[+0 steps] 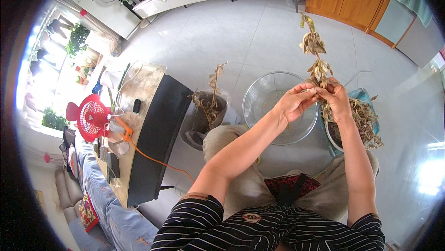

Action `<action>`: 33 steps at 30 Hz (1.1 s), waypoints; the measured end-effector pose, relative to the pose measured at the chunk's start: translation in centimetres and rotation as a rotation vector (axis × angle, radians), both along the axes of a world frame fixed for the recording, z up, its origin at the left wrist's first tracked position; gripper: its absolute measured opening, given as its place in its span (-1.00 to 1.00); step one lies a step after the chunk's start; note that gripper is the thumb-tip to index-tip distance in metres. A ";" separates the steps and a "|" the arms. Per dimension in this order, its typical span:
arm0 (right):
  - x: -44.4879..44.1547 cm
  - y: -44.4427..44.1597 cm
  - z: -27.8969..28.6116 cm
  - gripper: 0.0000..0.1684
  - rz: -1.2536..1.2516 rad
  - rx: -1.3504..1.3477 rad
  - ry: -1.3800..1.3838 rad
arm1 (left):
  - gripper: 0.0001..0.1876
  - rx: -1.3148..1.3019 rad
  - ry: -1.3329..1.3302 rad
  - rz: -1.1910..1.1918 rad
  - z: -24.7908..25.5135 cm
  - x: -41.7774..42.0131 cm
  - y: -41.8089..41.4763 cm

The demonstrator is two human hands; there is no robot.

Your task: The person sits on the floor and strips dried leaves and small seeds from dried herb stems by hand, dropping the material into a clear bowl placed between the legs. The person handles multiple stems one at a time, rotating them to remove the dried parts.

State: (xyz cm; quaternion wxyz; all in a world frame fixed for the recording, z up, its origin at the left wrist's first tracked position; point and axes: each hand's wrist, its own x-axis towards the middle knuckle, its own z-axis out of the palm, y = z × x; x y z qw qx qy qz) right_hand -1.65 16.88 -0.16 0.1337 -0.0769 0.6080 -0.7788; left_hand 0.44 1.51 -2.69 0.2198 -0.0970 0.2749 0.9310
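Note:
A dried bean plant stalk [317, 47] with brown, withered leaves and a greenish pod at its tip stands upright from my hands. My right hand [335, 103] grips it by the lower part. The fingertips of my left hand [295, 103] pinch at the same place, meeting the right thumb; what small part lies between them is hidden. Below and left of the hands, a round metal mesh basket [257, 118] sits on the floor with several small yellowish beans inside. Under my right wrist, a heap of dried plants [363, 122] fills a container lined with a blue bag [373, 106].
A lined waste bin [194, 132] holding bare dry stalks [210, 108] stands left of the basket. Farther left is a coffee table [149, 84] with a red plastic basket [91, 117], an orange power strip [126, 131] and its trailing cord. A wooden cabinet [344, 0] stands at the upper right.

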 end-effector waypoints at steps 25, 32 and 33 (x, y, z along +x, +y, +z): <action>-0.7 0.5 -1.3 -0.77 -0.109 -0.183 -0.272 | -0.66 -1.072 0.240 0.074 1.9 -0.5 -1.6; -1.3 1.2 -1.4 -0.73 -0.081 -0.252 -0.279 | -0.68 -0.593 0.136 -0.262 2.4 0.1 -1.6; -1.3 1.2 -1.4 -0.73 -0.089 -0.252 -0.280 | -0.69 -0.576 0.127 -0.246 2.8 0.2 -1.5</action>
